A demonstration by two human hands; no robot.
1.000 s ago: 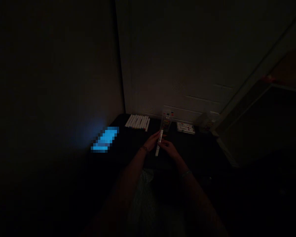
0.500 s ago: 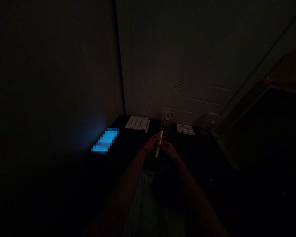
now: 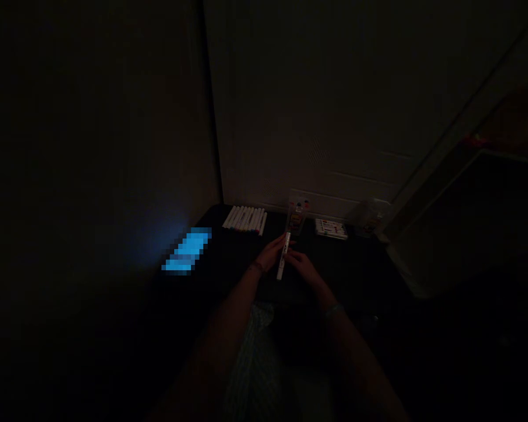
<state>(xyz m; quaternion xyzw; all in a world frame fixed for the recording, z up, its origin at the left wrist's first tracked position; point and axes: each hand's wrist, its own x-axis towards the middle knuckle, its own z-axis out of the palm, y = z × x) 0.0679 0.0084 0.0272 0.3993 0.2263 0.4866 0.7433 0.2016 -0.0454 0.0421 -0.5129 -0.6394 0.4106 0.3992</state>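
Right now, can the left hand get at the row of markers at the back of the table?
Probably yes. The row of markers lies just beyond the left hand, with only bare table between. But that hand, with the right hand, grips a white marker, so it isn't free.

White marker pen (image 3: 283,255), slender, held above the dark tabletop (image 3: 229,258) near its far edge, tilted, upper end pointing away.
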